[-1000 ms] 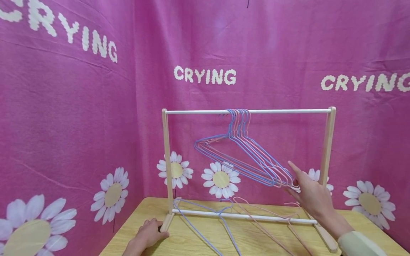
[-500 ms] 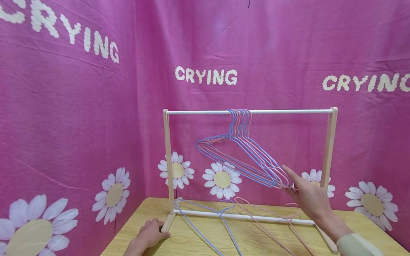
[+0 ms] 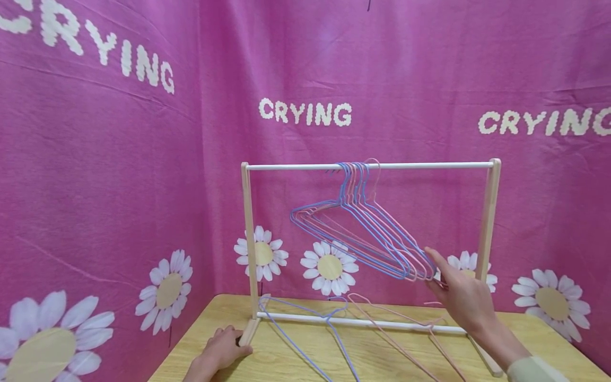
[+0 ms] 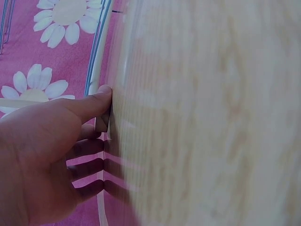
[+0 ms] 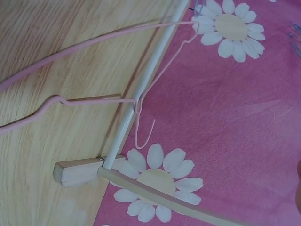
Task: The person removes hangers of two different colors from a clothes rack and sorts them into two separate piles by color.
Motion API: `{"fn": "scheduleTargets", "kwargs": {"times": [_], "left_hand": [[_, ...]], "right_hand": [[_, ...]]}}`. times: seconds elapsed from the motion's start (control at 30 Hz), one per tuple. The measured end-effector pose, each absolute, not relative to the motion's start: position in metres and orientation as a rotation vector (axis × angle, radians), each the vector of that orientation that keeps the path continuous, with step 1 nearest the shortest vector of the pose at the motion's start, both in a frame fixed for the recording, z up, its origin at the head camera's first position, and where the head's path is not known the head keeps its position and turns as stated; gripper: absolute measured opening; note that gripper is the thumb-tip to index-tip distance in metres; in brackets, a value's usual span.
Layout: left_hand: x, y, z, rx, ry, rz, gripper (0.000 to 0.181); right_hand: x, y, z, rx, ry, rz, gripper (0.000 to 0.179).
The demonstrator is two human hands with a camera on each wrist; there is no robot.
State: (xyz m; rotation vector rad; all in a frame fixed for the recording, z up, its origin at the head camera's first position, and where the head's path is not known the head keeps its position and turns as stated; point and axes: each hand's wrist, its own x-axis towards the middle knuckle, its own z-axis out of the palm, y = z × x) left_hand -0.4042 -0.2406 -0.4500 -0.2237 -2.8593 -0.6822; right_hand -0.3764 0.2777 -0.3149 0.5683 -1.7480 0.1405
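Several blue and pink wire hangers (image 3: 367,223) hang bunched on the white top bar (image 3: 434,166) of a small wooden clothes rack. My right hand (image 3: 465,300) pinches the lower right corner of the front pink hanger (image 3: 378,178); its hook stands a little above the bar, to the right of the other hooks. In the right wrist view only a sliver of this hand (image 5: 299,188) shows at the edge. My left hand (image 3: 219,350) holds the front end of the rack's left foot (image 3: 249,332). In the left wrist view, thumb and index finger pinch that foot (image 4: 101,124).
A purple hanger (image 3: 298,307) and another pink hanger (image 3: 389,310) lean across the white lower bar (image 3: 363,322). The rack's right post (image 3: 489,223) stands beyond my right hand. Under everything is a wooden table (image 3: 286,361), with pink flowered curtains (image 3: 410,79) behind.
The front pink hanger's hook has risen off the bar and shifted right, away from the bunch. My right hand has closed in on its corner. The left hand stays at the foot.
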Motion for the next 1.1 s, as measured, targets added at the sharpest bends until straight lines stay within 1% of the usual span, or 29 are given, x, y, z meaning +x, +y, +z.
{"fn": "scheduleTargets", "kwargs": {"times": [0.23, 0.6, 0.87, 1.1], "left_hand": [[-0.403, -0.242, -0.449, -0.213, -2.858, -0.666, 0.052], [-0.4, -0.239, -0.447, -0.213, -2.864, -0.685, 0.049], [-0.402, -0.24, -0.452, -0.216, -2.847, -0.642, 0.049], [-0.403, -0.239, -0.449, -0.207, -2.866, -0.652, 0.052]], "right_hand": [[-0.369, 0.28, -0.32, 0.53, -1.729, 0.206, 0.061], [-0.357, 0.287, -0.332, 0.499, -1.715, 0.28, 0.069], [-0.349, 0.289, -0.344, 0.491, -1.687, 0.341, 0.066], [-0.342, 0.296, -0.358, 0.444, -1.725, 0.427, 0.069]]}}
